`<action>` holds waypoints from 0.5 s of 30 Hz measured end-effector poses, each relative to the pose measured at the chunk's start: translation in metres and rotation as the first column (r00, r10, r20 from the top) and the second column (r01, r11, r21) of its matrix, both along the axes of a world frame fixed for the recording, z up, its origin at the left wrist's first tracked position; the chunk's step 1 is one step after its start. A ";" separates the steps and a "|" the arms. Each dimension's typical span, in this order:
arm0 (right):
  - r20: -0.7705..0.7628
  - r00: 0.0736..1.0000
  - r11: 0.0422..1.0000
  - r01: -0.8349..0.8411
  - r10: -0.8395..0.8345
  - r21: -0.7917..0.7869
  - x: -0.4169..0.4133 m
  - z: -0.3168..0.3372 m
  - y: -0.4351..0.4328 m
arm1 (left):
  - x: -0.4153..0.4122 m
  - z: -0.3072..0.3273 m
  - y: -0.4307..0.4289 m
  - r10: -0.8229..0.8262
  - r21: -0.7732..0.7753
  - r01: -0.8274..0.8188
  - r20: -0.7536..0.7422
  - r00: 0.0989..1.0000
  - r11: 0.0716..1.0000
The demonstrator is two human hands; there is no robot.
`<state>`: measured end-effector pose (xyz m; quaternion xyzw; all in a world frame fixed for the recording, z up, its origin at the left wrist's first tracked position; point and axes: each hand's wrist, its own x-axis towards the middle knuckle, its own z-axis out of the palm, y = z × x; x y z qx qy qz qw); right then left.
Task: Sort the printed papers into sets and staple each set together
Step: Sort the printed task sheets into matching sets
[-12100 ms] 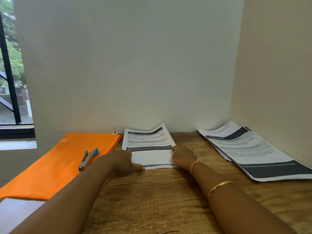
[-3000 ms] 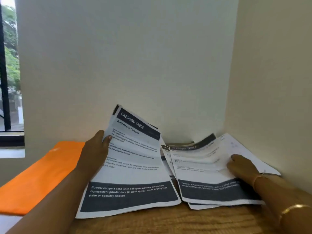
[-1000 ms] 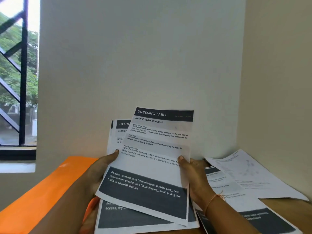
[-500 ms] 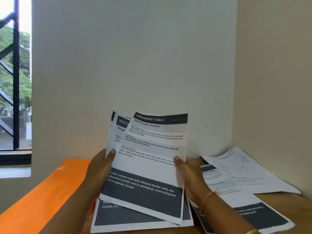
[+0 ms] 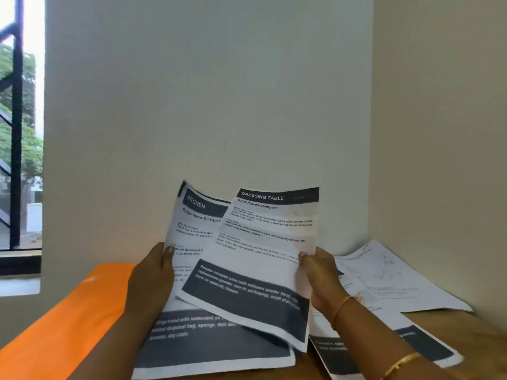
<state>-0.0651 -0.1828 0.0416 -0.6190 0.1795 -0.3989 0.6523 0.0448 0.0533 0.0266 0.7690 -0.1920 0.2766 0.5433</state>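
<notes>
two sheets aloft: left grip (image 5: 149,283) holds kitchen sheet (image 5: 192,223), right grip (image 5: 319,281) pinches dressing table sheet (image 5: 263,242); sorting underway, stapling apparently not begun.

Corner desk hemmed by back wall (image 5: 208,91) and side wall (image 5: 439,133). KITCHEN sheet (image 5: 192,223) in left hand (image 5: 152,281) and DRESSING TABLE sheet (image 5: 260,270) in right hand (image 5: 319,278), both raised, screen centre. Orange folder (image 5: 68,325) covers left. Loose printed sheets (image 5: 397,283) cover right, up to side wall. Bare strip of wooden table (image 5: 485,335) open near right. Air above raised sheets free.
</notes>
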 end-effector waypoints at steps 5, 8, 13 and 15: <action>-0.089 0.994 0.996 0.062 -0.068 -0.068 -0.013 0.014 -0.017 | 0.008 -0.005 0.001 0.086 0.133 -0.097 0.091 0.992 0.986; -0.161 0.973 0.968 0.129 -0.165 -0.218 -0.027 0.022 -0.033 | 0.010 -0.006 0.000 0.073 0.130 -0.084 0.093 0.993 0.988; -0.200 0.955 0.951 0.162 -0.219 -0.264 -0.044 0.020 -0.063 | 0.009 -0.008 -0.002 0.047 0.173 -0.064 0.099 0.994 0.983; -0.202 0.954 0.952 0.166 -0.221 -0.256 -0.053 0.016 -0.073 | 0.009 -0.007 -0.003 0.055 0.209 -0.078 0.112 0.992 0.975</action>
